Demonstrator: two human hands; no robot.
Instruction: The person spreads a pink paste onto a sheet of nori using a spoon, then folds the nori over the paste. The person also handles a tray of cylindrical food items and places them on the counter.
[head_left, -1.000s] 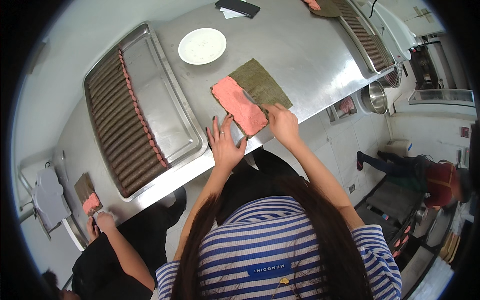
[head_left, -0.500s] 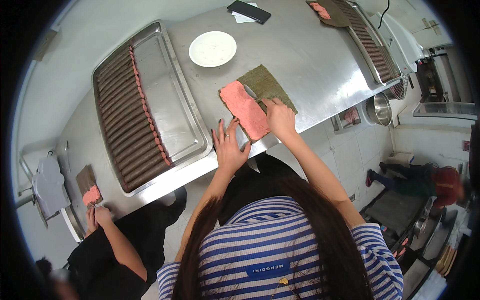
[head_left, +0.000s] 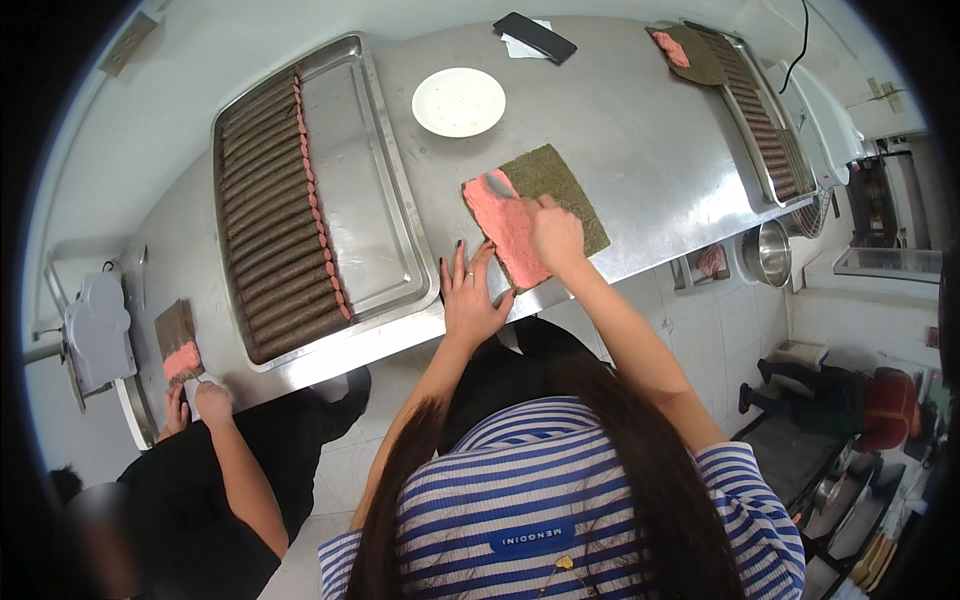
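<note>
One green sheet [head_left: 568, 192], likely light and fragile under soft-looking pink paste [head_left: 512, 232], seemed best held by its edges; left grip [head_left: 474, 300] spread, right grip [head_left: 556, 234] pinching a spreader [head_left: 498, 186].

Metal counter [head_left: 650, 140] spans the room, surface reflecting bright light toward its right end. White wall [head_left: 130, 140] stands beyond, a box-like fitting [head_left: 128, 45] mounted upper left. Floor [head_left: 640, 335]: pale square tiles; dark rack [head_left: 780, 465] at lower right.
</note>
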